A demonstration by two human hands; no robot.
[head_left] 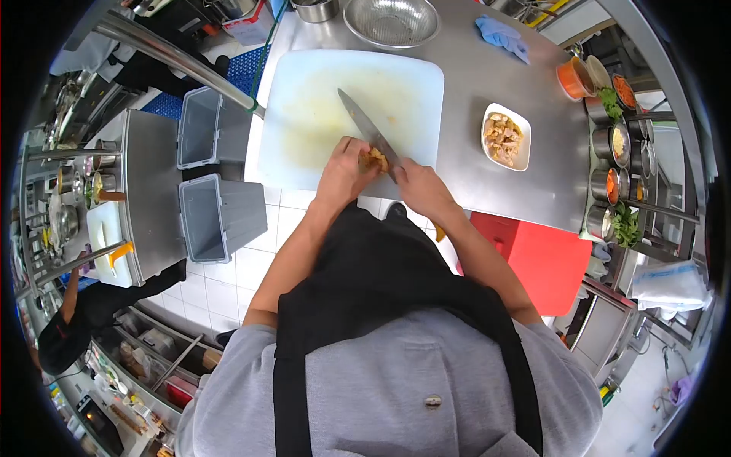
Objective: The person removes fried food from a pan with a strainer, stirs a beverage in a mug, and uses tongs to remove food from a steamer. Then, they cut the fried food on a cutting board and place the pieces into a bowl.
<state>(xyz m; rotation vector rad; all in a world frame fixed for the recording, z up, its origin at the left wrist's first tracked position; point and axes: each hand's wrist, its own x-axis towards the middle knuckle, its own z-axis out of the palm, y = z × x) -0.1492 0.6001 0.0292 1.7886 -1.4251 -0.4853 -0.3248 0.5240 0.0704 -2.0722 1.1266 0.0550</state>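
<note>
A: Where do we have the piece of food [375, 160]?

B: At the near edge of the white cutting board [350, 91], pinned under our left hand [344, 171], whose fingers curl closed over it.

A: And the knife [367, 126]?

B: Our right hand [420, 186] is wrapped tight round its handle. The blade slants away to the left across the board, its heel against the brownish piece.

A: What do we see to the right?

B: A white dish [506, 137] of cut pieces on the steel table [472, 76], well apart from the board. Beyond the board we see a metal colander [392, 21] and a blue cloth [502, 34]. Two grey bins [217, 217] sit at our left.
</note>
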